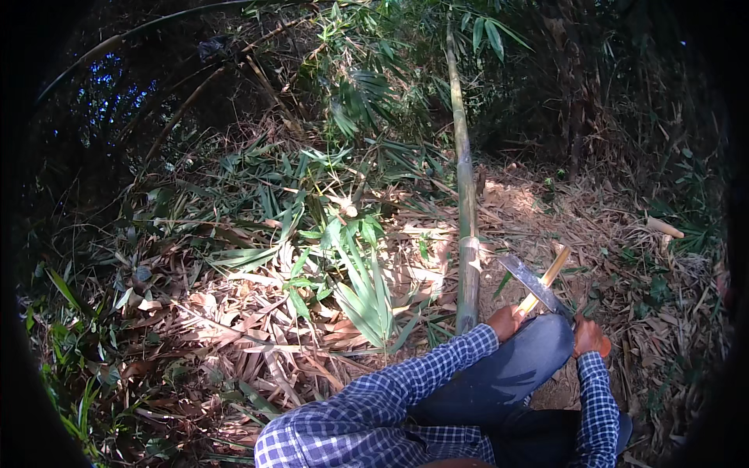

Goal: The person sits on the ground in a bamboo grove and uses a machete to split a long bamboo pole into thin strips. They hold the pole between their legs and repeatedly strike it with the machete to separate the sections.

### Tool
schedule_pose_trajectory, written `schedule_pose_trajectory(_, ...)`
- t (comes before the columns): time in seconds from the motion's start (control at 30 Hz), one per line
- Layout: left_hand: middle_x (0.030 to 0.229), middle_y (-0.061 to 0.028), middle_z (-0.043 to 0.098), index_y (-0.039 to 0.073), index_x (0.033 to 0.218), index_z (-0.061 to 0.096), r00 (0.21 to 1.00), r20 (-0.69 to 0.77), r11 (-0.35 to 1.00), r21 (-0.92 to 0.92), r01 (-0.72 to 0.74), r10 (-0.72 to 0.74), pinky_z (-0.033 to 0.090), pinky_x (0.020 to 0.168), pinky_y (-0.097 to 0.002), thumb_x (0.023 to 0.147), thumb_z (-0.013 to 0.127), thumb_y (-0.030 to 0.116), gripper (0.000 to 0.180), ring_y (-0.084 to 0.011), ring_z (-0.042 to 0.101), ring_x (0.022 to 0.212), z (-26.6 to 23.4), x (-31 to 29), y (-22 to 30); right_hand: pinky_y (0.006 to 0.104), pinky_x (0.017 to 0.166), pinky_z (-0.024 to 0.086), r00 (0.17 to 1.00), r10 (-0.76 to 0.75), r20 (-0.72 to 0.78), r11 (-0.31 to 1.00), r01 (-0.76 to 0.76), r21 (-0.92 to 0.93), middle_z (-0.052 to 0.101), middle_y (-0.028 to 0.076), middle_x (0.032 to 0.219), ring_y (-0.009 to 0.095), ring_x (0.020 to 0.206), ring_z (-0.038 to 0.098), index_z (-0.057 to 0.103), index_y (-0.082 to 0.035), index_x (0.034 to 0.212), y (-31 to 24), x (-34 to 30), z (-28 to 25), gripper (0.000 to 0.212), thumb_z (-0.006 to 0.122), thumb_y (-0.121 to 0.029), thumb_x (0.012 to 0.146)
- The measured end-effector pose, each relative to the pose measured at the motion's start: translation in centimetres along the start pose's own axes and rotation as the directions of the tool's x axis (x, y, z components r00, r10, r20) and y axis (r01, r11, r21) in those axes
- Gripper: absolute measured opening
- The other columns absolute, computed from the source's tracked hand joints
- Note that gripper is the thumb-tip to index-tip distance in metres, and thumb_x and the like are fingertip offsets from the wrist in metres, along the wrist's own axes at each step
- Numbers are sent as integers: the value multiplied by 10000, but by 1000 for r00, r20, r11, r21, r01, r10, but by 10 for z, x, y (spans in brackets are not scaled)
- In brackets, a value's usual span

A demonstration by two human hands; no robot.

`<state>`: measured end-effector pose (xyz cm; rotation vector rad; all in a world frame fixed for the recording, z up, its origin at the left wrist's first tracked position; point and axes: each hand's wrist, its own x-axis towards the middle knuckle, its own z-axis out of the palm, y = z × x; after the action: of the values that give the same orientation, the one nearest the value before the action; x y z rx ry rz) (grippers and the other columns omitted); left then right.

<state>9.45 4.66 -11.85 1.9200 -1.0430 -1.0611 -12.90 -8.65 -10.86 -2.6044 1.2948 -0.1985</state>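
- Your knee (507, 374), in blue trousers, raised between both checked sleeves.
- Your left hand (505, 320): closed around a pale bamboo strip (546, 278), just above the knee.
- Your right hand (591, 337): gripping a chopping knife (534, 285), blade crossing the strip.
- Bamboo pole (466, 210): upright, just left of your hands, among dry leaves (257, 312).

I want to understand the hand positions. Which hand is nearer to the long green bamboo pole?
Left. The left hand is just right of the bamboo pole. The right hand is farther right.
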Motion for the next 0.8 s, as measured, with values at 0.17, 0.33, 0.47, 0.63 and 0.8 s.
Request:
schedule_pose_trajectory(0.17,684,-59,530,-2,946,572,1000,-3,1000,9,-17,17,408,626,-345,999,432,287,326,-161,478,637,-2,0,1,468,652,512,1000,-11,-1,999,11,38,666,182,732,367,712,663,634,-43,877,-2,-1,-4,146,613,-143,772)
schedule_pose_trajectory(0.33,850,-207,642,-17,1090,590,999,25,999,37,22,-23,451,722,-405,983,467,281,339,-303,616,780,-3,2,4,461,648,512,1000,-8,-9,1000,8,29,668,178,732,362,704,662,632,-44,873,1,1,-2,149,624,-146,766)
schedule_pose_trajectory(0.47,677,-70,531,0,945,573,1000,-4,1000,21,-3,3,409,625,-349,992,449,275,305,-168,481,630,3,1,3,457,656,512,1000,-12,-14,1000,12,6,665,189,735,364,702,660,628,-40,893,4,0,-1,178,633,-155,757)
schedule_pose_trajectory(0.63,665,-71,519,7,943,579,999,-24,1000,-12,-27,27,405,613,-348,993,448,278,305,-165,474,620,6,-3,0,455,682,515,1000,-23,17,1000,23,-12,665,201,749,371,722,660,623,-36,929,5,-2,1,218,641,-161,751)
schedule_pose_trajectory(0.8,654,-29,504,36,930,571,999,39,998,-61,35,-33,391,592,-327,1001,435,294,300,-132,449,611,-7,-7,-8,471,687,514,999,6,36,1000,-6,-23,667,201,757,375,740,662,624,-52,942,-4,-5,6,227,631,-204,773)
